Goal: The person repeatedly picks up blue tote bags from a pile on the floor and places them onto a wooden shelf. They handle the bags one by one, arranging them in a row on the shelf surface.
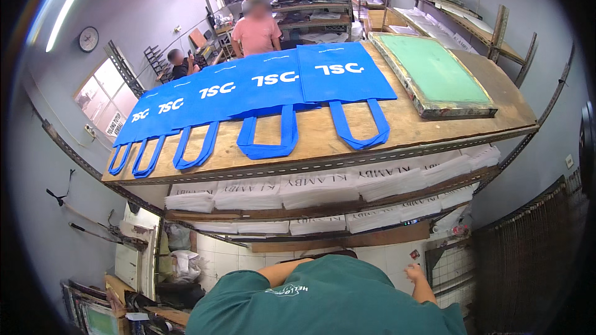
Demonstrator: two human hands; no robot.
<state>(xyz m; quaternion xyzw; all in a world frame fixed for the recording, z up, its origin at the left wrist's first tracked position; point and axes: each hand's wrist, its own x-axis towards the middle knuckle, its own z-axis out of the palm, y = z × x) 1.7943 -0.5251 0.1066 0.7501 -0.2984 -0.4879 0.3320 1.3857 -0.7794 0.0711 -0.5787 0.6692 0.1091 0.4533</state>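
My right hand (pixel 413 272) hangs low on the right beside my green shirt (pixel 323 301). Its fingers look loosely apart, and I see nothing held in them. My left forearm (pixel 284 272) is bent across in front of my body, and the hand at its end is hidden by the shirt. Ahead, out of touch of both hands, several blue tote bags (pixel 346 74) lie in an overlapping row on a wooden tabletop (pixel 413 127). White lettering shows on them, and their looped handles point toward me. A green-meshed printing screen (pixel 434 74) lies flat to their right.
Under the tabletop, a lower shelf (pixel 267 213) bears stacks of folded white bags (pixel 320 189). A person in a pink shirt (pixel 256 34) stands beyond the table; another person (pixel 180 65) is farther left. Racks (pixel 310 7) fill the back. A dark slatted rack (pixel 528 267) stands at right.
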